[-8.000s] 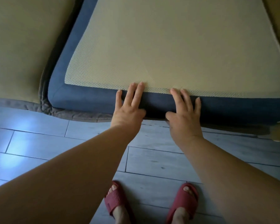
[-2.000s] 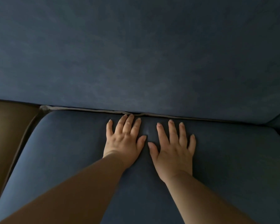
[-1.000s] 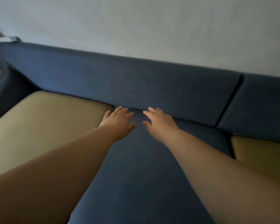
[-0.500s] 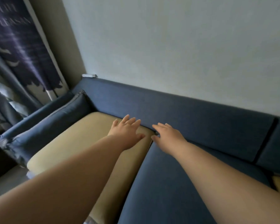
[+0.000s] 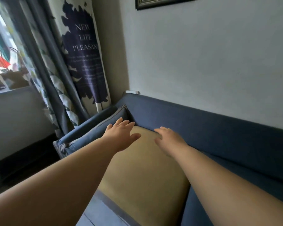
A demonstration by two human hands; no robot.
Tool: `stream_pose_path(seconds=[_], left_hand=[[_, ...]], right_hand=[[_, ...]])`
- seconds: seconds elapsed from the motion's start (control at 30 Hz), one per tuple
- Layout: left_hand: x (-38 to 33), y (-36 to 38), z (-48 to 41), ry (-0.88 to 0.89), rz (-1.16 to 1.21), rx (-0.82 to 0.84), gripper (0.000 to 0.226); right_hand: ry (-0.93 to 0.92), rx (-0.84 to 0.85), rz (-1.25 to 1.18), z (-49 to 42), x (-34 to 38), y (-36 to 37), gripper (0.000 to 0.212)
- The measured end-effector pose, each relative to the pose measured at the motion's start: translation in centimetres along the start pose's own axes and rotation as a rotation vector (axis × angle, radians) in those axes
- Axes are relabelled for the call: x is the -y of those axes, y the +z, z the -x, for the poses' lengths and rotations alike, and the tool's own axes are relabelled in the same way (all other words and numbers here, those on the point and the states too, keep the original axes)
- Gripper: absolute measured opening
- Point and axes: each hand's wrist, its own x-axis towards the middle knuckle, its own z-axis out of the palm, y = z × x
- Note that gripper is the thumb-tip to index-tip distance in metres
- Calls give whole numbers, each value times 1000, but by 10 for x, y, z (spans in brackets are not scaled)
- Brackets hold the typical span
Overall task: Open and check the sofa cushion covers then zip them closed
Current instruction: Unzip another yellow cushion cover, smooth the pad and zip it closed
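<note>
Left hand (image 5: pixel 121 134) and right hand (image 5: pixel 168 141) are shifting leftward off the blue seat cushion (image 5: pixel 194 216) and are now reaching over the tan seat cushion (image 5: pixel 145 176).

Sofa backrest (image 5: pixel 203 128) sat against the wall (image 5: pixel 203 54), picture frame (image 5: pixel 162 2) high on it. Left seat cushion (image 5: pixel 145 185) butted the right seat cushion (image 5: pixel 194 216). Loose cushion (image 5: pixel 91 132) stood at the left end, curtain (image 5: pixel 82 54) behind it. Over the left seat cushion's rear: left hand (image 5: pixel 121 136) by the loose cushion, right hand (image 5: pixel 169 138) by the backrest.

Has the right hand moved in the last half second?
Yes. The right hand went left, from the blue cushion's edge to over the tan seat.
</note>
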Motion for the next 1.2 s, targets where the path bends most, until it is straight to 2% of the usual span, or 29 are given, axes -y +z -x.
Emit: stream_pose_path(seconds=[0.23,0.33,0.47,0.63,0.83,1.0,1.2], left_hand=[[53,43,-51,4,40,61,66],[72,60,-109,12,14,93,66],[78,77,-208,108,20,103,64],[104,110,-307,138,47,241,63],[140,154,-402,152,38,342,63],[168,214,-478,236,14,429,63],[190,300,-579,337,32,482,63]], right_hand=[[80,19,-13,-70,4,33,50],[120,31,-21,-127,-8,50,50],[163,10,-28,-223,-27,68,50],[224,69,-74,-325,-33,88,51],[323,122,-110,-403,-49,115,51],[440,126,-148,-457,-57,154,50],[490,83,-125,-552,-74,228,49]])
